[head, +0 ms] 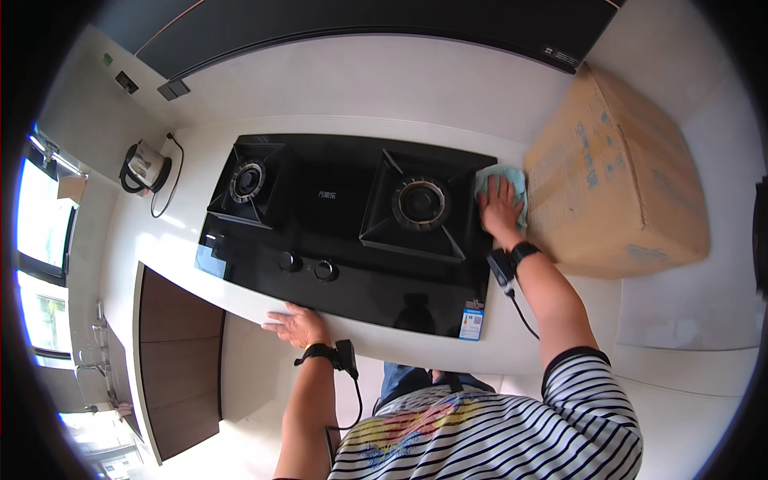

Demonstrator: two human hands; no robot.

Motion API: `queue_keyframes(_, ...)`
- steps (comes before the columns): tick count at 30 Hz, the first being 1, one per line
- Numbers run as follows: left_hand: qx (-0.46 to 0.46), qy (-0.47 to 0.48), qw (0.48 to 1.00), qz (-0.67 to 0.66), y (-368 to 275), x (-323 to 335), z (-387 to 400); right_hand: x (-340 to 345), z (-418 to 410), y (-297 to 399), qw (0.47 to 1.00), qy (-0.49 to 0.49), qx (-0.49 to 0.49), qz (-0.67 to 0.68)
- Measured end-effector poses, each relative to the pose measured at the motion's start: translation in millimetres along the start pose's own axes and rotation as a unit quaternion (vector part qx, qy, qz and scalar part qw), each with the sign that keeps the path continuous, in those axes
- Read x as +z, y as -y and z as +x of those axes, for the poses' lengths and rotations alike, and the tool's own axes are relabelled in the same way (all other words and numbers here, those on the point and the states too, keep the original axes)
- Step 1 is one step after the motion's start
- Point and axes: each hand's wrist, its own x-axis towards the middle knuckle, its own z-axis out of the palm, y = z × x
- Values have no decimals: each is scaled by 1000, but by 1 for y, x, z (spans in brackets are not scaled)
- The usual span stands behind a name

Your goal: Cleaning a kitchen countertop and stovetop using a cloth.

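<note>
My right hand (pixel 500 207) lies spread flat on a pale green cloth (pixel 515 176), pressing it against the right edge of a black glass gas hob (pixel 327 234) and the strip of worktop beside it. My left hand (pixel 297 326) rests with fingers apart on the front edge of the white countertop (pixel 372 336), holding nothing. The hob has a left burner (pixel 246 181), a larger right burner (pixel 421 203) and two control knobs (pixel 290 262) near its front. A printed energy label (pixel 471 324) is stuck at its front right corner.
A large cardboard box (pixel 612 180) stands on the worktop close to the right of the cloth. An electric kettle (pixel 144 167) with its cord sits at the far left. A dark range hood (pixel 360 18) hangs above the back wall. Wired devices are strapped to both wrists.
</note>
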Motion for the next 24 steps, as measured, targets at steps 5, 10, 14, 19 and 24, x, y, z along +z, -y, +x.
queue_keyframes(5,-8,14,1000,-3,0,-4,2,-32,-130,-24,985,19,-172,0)
queue_keyframes(10,-9,23,1000,-13,-2,-11,-2,-97,-243,-91,952,157,-262,-6)
queue_keyframes(14,-8,24,1000,-10,0,-12,-2,-99,-251,-179,985,85,-103,-109)
queue_keyframes(19,-2,16,1000,-17,0,-9,-5,-73,-219,-187,968,-10,208,-139)
queue_keyframes(24,-8,34,999,-15,-2,-6,-5,-68,-260,-110,993,24,-59,-98)
